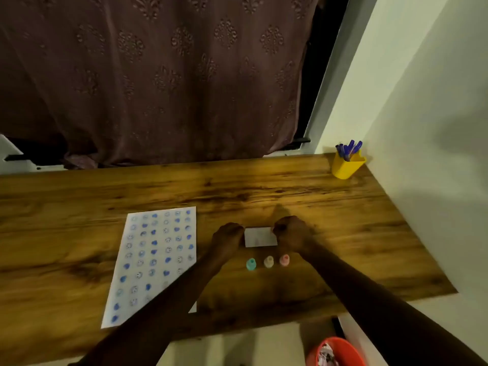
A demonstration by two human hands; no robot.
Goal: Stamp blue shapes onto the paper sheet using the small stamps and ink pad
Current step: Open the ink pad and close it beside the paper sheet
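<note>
Both hands hold the small white ink pad (260,236) on the tabletop (290,191): left hand (229,237) and right hand (290,233), fingers curled on its ends. The paper sheet (155,260) lies left, nearly full. Three stamps (268,261) stand just nearer. Next, I think: open the pad and pick one.

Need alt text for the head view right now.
Both hands, left and right, grip the ends of a small white ink pad on a wooden table. Three stamps stand just nearer; a blue-stamped sheet lies left.

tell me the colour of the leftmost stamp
Teal, seen in the head view.
</note>
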